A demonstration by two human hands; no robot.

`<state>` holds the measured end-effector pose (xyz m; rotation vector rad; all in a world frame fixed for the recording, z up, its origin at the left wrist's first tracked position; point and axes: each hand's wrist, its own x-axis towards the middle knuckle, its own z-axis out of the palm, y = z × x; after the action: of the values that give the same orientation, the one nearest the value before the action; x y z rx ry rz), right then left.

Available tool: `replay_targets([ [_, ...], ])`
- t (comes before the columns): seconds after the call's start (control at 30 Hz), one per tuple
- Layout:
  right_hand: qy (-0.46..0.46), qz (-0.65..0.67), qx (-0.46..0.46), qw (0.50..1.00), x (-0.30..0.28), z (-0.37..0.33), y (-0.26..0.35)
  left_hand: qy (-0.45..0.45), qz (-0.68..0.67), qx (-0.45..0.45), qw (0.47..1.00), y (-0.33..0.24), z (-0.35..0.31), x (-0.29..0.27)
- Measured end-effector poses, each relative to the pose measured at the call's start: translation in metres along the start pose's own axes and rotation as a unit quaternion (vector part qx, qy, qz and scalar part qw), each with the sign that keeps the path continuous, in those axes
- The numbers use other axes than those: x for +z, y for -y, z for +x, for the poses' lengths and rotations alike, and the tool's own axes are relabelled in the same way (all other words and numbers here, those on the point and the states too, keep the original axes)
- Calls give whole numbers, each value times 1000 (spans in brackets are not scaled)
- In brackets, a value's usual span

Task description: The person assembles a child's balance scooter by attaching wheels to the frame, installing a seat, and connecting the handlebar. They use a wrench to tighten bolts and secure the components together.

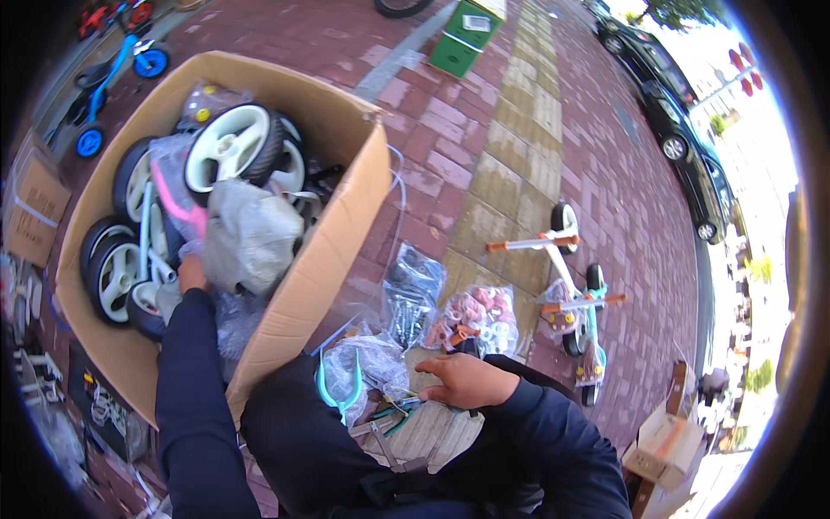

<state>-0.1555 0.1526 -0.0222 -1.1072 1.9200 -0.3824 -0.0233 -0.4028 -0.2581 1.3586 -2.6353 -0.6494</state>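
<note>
My left hand [192,275] reaches down into a large open cardboard box [328,251]; its fingertips are hidden among the parts, so its grip cannot be made out. Beside it lie a grey wrapped bundle [251,235], a pink part in plastic [179,208] and pale tubes [156,246]. White wheels with black tyres [229,149] fill much of the box. My right hand [467,381] hovers near my lap, finger and thumb apart, with nothing visible between them. Close to it are a bag of pink and white parts [471,320], a turquoise fork [340,387] and some tools [389,424].
A clear bag of dark and silver hardware [413,294] lies on the brick pavement. Two small bikes or scooters with orange grips [562,303] stand to the right. A green box [467,39] is farther off. A blue-wheeled bike [112,73] and parked cars [670,121] flank the area.
</note>
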Motion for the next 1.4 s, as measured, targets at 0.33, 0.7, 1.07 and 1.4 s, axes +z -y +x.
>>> replay_targets([
  [0.33, -29, 31, 25, 999, 24, 5, -10, -75, -68, -57, 993, 9, 43, 26],
  [0.7, -19, 42, 51, 998, 21, -4, -8, -76, -42, -71, 994, 13, 72, 33],
  [1.07, 6, 27, 21, 999, 11, -8, -3, -142, -163, 9, 976, -9, 60, -12],
  [1.4, -157, 144, -90, 973, -7, 7, 34, -97, -386, 247, 884, -135, -124, -180],
])
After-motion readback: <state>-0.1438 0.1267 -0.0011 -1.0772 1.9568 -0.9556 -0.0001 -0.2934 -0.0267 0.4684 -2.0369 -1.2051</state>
